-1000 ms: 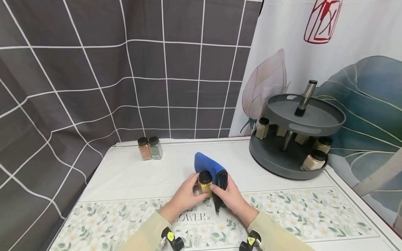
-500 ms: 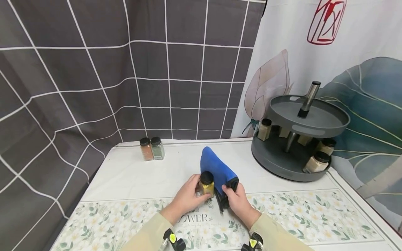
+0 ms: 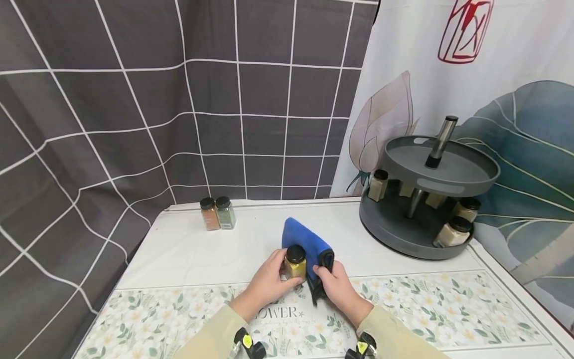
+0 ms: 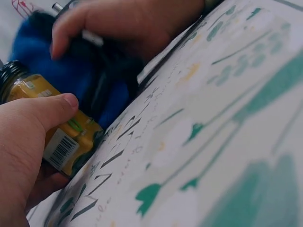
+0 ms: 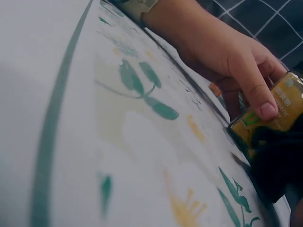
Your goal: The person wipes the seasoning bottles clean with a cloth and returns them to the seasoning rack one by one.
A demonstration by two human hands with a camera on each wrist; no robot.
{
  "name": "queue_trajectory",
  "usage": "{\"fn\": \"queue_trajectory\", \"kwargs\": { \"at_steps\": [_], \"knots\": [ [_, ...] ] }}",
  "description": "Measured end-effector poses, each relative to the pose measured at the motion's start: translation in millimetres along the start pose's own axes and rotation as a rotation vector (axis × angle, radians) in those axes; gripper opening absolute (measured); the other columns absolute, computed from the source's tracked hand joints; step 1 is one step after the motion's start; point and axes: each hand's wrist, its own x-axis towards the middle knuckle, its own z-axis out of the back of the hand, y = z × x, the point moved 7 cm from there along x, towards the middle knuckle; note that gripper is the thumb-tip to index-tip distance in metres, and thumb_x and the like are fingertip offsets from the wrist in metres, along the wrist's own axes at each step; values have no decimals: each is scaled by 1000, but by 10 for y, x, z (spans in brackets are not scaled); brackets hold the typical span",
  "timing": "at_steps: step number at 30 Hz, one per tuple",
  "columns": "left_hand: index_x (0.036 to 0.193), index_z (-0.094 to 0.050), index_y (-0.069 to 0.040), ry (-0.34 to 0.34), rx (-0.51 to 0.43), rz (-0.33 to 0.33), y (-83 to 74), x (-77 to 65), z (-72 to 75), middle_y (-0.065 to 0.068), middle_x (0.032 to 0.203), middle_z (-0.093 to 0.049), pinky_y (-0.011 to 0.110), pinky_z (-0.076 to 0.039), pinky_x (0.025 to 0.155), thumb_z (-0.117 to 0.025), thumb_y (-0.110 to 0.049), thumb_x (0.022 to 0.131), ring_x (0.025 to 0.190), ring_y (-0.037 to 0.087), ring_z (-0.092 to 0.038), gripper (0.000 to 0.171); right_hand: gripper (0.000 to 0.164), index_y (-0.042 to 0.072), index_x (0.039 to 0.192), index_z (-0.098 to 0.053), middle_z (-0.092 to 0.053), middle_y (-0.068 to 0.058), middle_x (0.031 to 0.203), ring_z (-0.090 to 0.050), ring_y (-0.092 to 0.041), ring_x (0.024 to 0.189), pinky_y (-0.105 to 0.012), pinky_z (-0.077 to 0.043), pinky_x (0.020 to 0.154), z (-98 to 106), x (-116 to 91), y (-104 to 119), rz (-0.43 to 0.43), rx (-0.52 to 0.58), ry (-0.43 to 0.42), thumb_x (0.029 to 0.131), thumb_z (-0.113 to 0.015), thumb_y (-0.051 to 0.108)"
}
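My left hand (image 3: 268,280) grips a small spice jar (image 3: 295,267) with a black lid and yellow contents, thumb across its label. The left wrist view shows a barcode on the side of this jar (image 4: 61,146), whose base is right at the tabletop. Just to the right, my right hand (image 3: 336,281) holds a folded blue cloth (image 3: 302,235) with black edging, thumb on the near side. The cloth lies against the jar's right side. In the right wrist view its dark edge (image 5: 279,161) covers part of the jar.
Two black-lidded jars, one orange-red (image 3: 210,215) and one green (image 3: 225,214), stand at the back left. A grey two-tier turntable (image 3: 403,237) at the right holds several jars on its lower tier. A floral mat (image 3: 430,309) runs along the front of the white table (image 3: 255,234).
The right hand drew the cloth rightward and up, away from the jar, then brought it back slightly left and down. The left hand keeps the jar in nearly the same place.
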Motion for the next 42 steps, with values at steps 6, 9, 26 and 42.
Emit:
{"fn": "queue_trajectory", "kwargs": {
  "at_steps": [6,9,26,42],
  "knots": [
    [139,-50,-9,17,-44,23,-4,-5,-3,3,122,-57,34,-55,92,-81,-33,87,107,18,-62,65,28,-11,118,-62,-69,-19,109,-64,-14,99,-22,-48,91,-20,-18,3,-13,-23,4,96,-55,4],
    [140,-49,-10,25,-57,25,2,4,-1,3,123,-57,34,-54,93,-81,-35,87,109,19,-62,67,19,-5,101,-66,-68,-11,89,-62,-14,81,-24,-49,78,-58,12,-55,-88,-103,34,97,-58,11],
    [132,-50,-13,80,-80,19,39,-14,-33,-3,122,-54,35,-50,98,-74,-39,92,109,13,-57,53,31,-6,124,-60,-69,-14,111,-64,-21,104,-22,-45,95,-75,3,-32,-118,24,77,99,-53,11],
    [113,-46,-13,13,-42,50,36,3,-2,-1,104,-58,34,-54,85,-79,-38,88,95,14,-61,48,43,-10,139,-50,-62,-22,132,-58,-27,124,-30,-41,109,-81,6,7,-34,74,94,98,-51,4]
  ]
}}
